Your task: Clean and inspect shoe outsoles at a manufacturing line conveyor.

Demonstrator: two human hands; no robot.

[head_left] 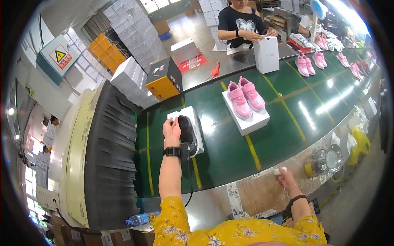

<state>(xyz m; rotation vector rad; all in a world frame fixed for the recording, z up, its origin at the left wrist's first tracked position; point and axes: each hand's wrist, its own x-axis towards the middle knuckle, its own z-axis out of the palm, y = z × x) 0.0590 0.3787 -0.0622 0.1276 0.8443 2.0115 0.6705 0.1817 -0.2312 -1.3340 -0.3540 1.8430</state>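
Observation:
A pair of black shoes (187,133) rests on a white shoebox (200,141) on the green conveyor belt. My left hand (171,128) is at the left side of these shoes, its fingers bent together by the far end of the box. What the fingertips pinch, if anything, is hidden. Lower right, over the brown-covered ledge, my right hand (286,180) is closed on a small crumpled white piece of paper (280,171). To the right of the black pair, pink sneakers (246,98) stand on another white box (253,122).
Across the belt a person holds an upright white box (266,55). More pink sneakers (305,65) line the belt further right. A black-and-orange box (165,80) stands at the far edge. Dark strip curtains (117,156) hang left; clear round containers (324,160) sit right.

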